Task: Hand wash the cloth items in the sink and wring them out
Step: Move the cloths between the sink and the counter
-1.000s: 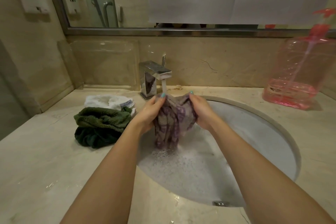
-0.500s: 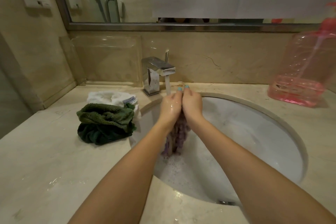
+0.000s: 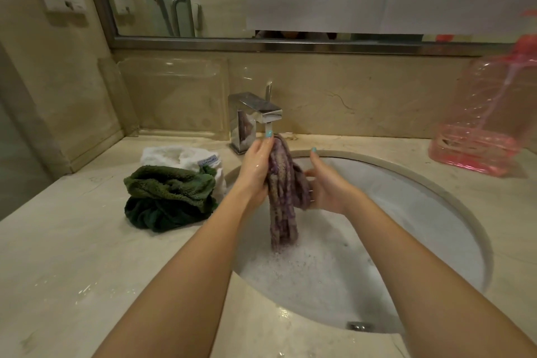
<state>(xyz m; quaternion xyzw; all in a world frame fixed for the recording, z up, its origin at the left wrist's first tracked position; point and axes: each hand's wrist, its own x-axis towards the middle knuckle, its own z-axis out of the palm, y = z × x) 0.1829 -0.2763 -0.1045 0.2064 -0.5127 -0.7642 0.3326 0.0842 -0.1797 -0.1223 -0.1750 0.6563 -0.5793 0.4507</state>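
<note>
A wet purple patterned cloth hangs bunched over the white sink, its lower end dipping into foamy water. My left hand grips its upper part from the left, fingers reaching up under the running tap. My right hand cups the cloth's right side, fingers fairly straight against it. A green towel lies bundled on the counter left of the sink, on top of a white cloth.
A chrome faucet runs a thin stream behind the hands. A pink plastic water jug stands at the back right of the marble counter. A mirror and wall sockets are above.
My hands were pressed together around the cloth half a second ago; now they have parted, the right hand has drawn to the right, and more of the cloth shows between them.
</note>
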